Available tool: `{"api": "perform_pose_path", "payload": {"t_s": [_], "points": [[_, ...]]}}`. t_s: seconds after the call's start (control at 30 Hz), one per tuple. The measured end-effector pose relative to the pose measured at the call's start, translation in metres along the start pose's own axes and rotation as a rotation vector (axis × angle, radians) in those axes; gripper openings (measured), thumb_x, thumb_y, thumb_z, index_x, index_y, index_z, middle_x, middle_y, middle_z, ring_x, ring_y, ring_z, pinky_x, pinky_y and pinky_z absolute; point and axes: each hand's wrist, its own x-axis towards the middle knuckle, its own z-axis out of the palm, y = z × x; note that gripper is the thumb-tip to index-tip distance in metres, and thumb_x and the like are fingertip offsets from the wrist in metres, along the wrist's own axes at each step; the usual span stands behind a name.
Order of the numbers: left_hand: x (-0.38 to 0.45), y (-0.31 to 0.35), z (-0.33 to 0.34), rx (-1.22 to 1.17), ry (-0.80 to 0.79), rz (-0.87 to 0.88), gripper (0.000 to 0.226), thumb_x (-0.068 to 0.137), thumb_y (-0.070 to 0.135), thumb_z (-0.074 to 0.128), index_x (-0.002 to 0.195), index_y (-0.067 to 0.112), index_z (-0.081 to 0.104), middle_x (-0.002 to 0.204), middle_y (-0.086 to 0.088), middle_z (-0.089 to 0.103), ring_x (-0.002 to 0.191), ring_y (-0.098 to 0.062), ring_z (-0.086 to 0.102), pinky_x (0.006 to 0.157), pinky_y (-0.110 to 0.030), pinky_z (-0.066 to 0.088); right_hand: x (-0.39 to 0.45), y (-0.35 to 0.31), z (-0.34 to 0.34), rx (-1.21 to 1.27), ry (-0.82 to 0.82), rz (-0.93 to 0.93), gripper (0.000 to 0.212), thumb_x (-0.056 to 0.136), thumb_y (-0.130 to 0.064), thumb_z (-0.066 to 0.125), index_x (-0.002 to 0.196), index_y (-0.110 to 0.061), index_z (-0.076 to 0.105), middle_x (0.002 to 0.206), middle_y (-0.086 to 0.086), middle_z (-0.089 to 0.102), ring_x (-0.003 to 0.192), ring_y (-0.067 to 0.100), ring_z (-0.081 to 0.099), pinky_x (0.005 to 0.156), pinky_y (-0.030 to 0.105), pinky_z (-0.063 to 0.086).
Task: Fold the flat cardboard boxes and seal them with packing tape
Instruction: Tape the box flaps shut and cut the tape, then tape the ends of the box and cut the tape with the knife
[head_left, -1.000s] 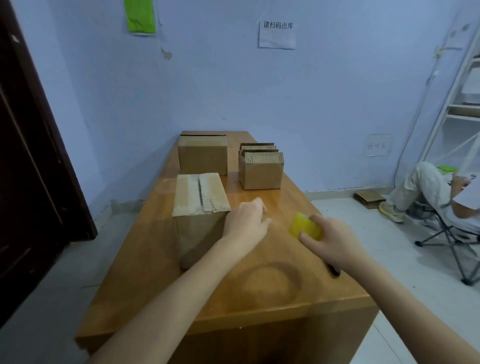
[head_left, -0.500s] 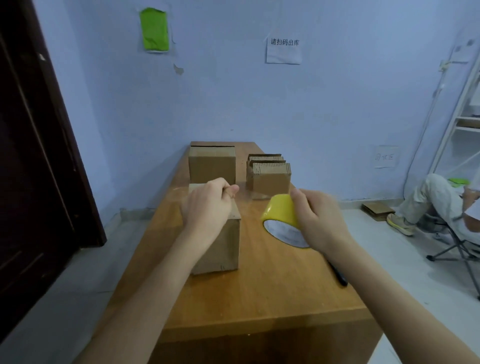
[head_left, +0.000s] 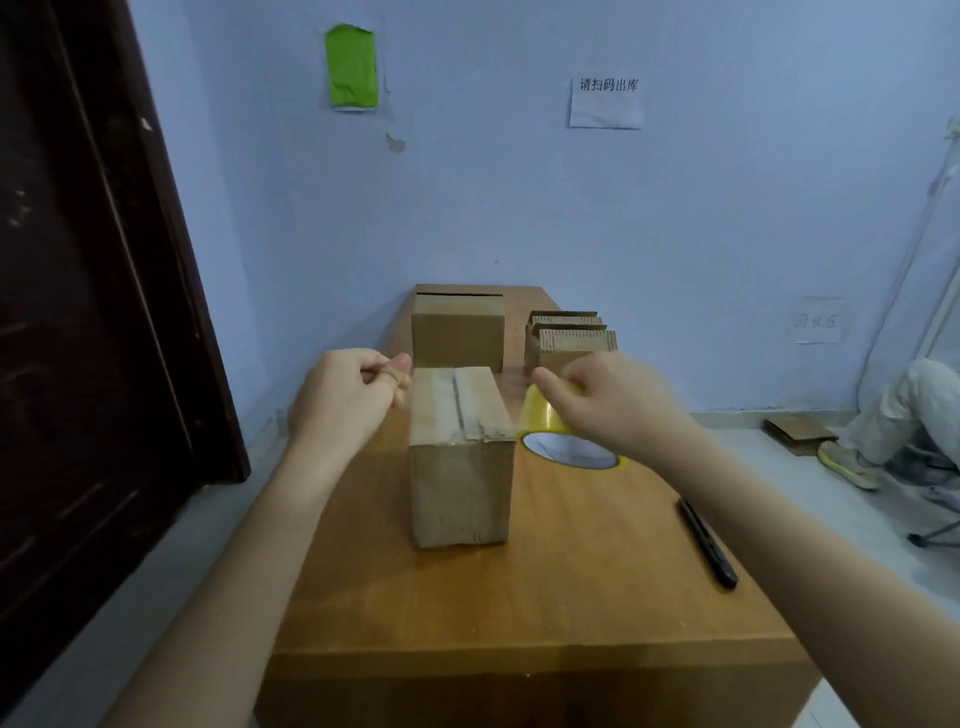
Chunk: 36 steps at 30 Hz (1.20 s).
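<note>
Blue walls close off the wooden table at its far end, where a white notice reads 请扫码出库. We stand at the near edge, with bare wood between us and the taped box at mid-table. Our left hand hovers just left of it, thumb and fingers pinched together; on what, we cannot tell. Our right hand grips the yellow tape roll just right of the box. A black pen lies near the right edge.
</note>
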Motion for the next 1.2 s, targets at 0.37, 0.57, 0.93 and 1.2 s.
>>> {"api": "perform_pose_path", "payload": {"t_s": [0.37, 0.57, 0.93, 1.2], "points": [[-0.009, -0.012, 0.000, -0.108, -0.087, -0.052, 0.045, 0.093, 0.040, 0.055, 0.063, 0.009, 0.069, 0.052, 0.008, 0.064, 0.070, 0.002, 0.061, 0.077, -0.027, 0.042, -0.014, 0.008, 0.027, 0.509, 0.268, 0.173, 0.058, 0.092, -0.027, 0.058, 0.046, -0.022, 0.023, 0.041, -0.007, 0.019, 0.045, 0.011, 0.022, 0.047, 0.025, 0.020], [-0.005, -0.029, -0.003, 0.050, 0.024, -0.033, 0.045, 0.092, 0.046, 0.052, 0.056, 0.021, 0.062, 0.052, 0.009, 0.061, 0.068, -0.012, 0.061, 0.073, -0.033, 0.047, 0.000, 0.012, 0.036, 0.054, -0.006, 0.162, 0.060, 0.098, -0.046, 0.040, 0.046, -0.017, 0.029, 0.042, -0.004, 0.029, 0.042, 0.015, 0.031, 0.047, 0.025, 0.023], [0.005, -0.049, 0.009, 0.032, -0.161, -0.174, 0.045, 0.090, 0.051, 0.054, 0.062, 0.021, 0.072, 0.057, 0.011, 0.068, 0.063, -0.012, 0.060, 0.085, -0.041, 0.051, 0.033, 0.027, 0.044, -0.174, -0.416, 0.180, 0.074, 0.066, -0.086, 0.043, 0.045, -0.018, 0.025, 0.039, -0.007, 0.025, 0.041, 0.015, 0.030, 0.047, 0.026, 0.024], [0.013, -0.048, 0.019, 0.148, -0.210, -0.171, 0.043, 0.091, 0.053, 0.052, 0.064, 0.024, 0.070, 0.055, 0.016, 0.066, 0.059, -0.011, 0.063, 0.083, -0.039, 0.053, 0.047, 0.040, 0.050, -0.186, -0.499, 0.215, 0.076, 0.058, -0.091, 0.042, 0.046, -0.018, 0.026, 0.041, -0.006, 0.024, 0.043, 0.016, 0.028, 0.049, 0.028, 0.024]]}}
